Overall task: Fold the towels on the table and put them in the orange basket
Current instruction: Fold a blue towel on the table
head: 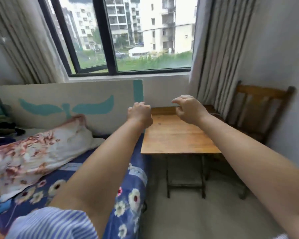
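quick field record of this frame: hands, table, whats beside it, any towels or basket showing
left hand: raised over the table's near-left corner, fingers curled, holding nothing
right hand: raised over the table, fingers loosely bent, holding nothing
table: wooden top, no towels on it
towels: none in view
orange basket: not in view
left of table: bed with pillow
right of table: wooden chair

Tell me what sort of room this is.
Most likely a bedroom: a bed with a floral pillow on it, beside a small wooden table and chair under a curtained window.
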The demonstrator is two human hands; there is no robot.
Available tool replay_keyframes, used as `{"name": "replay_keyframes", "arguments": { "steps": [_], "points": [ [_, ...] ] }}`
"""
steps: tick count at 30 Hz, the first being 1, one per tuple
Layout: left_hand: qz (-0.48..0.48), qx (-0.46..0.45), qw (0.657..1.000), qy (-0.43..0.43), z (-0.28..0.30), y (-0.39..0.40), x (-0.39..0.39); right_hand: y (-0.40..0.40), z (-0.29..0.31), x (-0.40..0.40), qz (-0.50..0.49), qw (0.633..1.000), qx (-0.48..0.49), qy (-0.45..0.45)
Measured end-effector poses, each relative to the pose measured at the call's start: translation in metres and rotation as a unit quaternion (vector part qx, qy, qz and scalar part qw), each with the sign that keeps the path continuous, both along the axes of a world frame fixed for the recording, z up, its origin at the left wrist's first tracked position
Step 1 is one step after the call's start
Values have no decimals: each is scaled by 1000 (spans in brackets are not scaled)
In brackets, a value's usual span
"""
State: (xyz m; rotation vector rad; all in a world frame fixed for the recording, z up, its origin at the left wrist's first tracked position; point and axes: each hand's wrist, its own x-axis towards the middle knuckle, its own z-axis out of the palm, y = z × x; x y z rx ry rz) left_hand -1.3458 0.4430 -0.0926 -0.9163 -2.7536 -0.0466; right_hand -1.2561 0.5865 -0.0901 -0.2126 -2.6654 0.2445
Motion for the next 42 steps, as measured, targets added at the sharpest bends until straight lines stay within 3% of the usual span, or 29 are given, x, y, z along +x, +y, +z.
{"name": "replay_keyframes", "arguments": {
  "steps": [7, 17, 27, 42],
  "points": [
    [-119, 0, 993, 0, -16, 186, 50, 167, -13, 83, -105, 994, -29, -27],
    [-188, -13, 981, -39, -55, 388, 84, 370, -57, 138, -189, 979, -69, -38],
    [-241, -67, 964, -89, -122, 549, 30, 528, -133, 109, -256, 955, -125, -85],
    [-218, -168, 916, -291, -251, 746, -53, 723, -261, 48, -312, 897, -223, -219]
  ]
}}
